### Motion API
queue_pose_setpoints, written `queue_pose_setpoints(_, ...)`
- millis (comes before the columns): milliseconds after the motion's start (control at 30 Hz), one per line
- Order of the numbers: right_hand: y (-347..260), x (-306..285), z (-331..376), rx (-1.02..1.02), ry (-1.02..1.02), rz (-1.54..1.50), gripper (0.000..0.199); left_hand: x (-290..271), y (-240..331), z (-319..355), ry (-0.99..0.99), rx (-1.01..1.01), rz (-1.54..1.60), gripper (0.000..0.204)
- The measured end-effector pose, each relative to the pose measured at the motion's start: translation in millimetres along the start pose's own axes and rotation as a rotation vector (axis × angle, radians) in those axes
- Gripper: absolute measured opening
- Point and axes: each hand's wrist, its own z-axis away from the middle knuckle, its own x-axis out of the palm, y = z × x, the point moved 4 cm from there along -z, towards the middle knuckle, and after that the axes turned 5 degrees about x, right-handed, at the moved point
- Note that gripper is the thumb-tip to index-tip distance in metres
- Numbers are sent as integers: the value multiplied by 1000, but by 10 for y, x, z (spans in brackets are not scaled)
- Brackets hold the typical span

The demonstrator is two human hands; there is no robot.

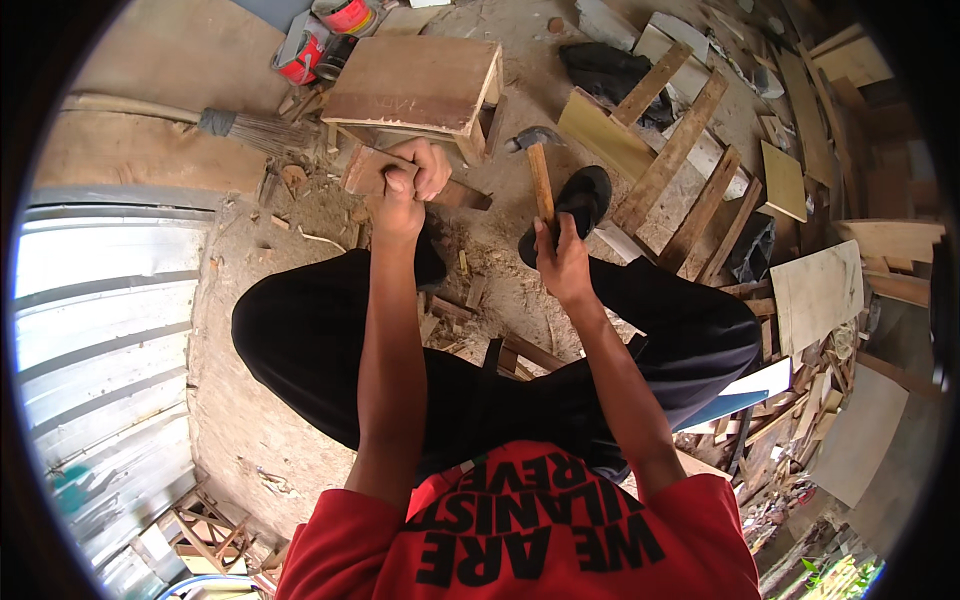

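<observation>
- The left hand (418,172) has its grip curled tight on a short wooden board (466,195); it is too small to tell if anything else is pinched there.
- The right hand (563,258) has its grip wrapped around the handle of a hammer (541,178), with the metal head pointing away from the body.
- The board is in front of the person, just on the near side of a wooden box (412,85). The hammer is to its right, near the sandal (588,195) (toes do not like hammers!).
- To do this well, the person should probably hold the board very still.
- The left fingers and thumb should stay out of the way of the hammer head.
- Small, straight taps seem safer than big swings.
- Holding the handle lower down would likely make each tap stronger.
</observation>
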Motion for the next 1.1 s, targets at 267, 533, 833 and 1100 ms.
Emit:
queue_pose_setpoints(267, 115, 47, 131, -41, -2, 122, 22, 34, -54, 52, 15, 3, 6, 69)
queue_pose_setpoints(533, 328, 56, 236, 38, -168, 220, 28, 25, -141, -48, 19, -33, 20, 68)
queue_pose_setpoints(833, 199, 66, 255, -29, -26, 199, 24, -150, -256, -293, 396, -56, -21, 51)
queue_pose_setpoints(1100, 322, 202, 260, -49, -19, 182, 25, -511, -424, -836, 812, -13, -117, 44)
